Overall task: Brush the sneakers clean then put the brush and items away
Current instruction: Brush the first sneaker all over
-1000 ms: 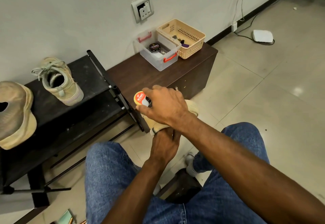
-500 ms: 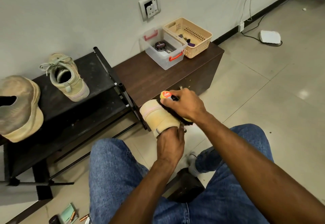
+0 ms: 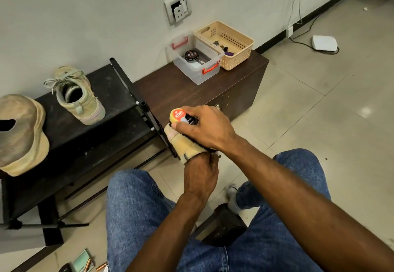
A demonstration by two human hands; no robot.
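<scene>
A tan sneaker is held in front of my knees, gripped from below by my left hand. My right hand is closed on a brush with a yellow and red end, and its dark bristles lie on the sneaker's upper. A second tan sneaker stands on the black shoe rack, heel towards me. On the dark wooden cabinet sit a clear plastic box holding a black polish tin and a beige basket.
A worn tan cap lies on the rack's left end. A wall socket is above the cabinet, with cables and a white device on the floor at the right. Small items lie by my left knee.
My right hand and the brush slid back along the sneaker, then forward again towards its far end. My left hand has kept its hold underneath.
</scene>
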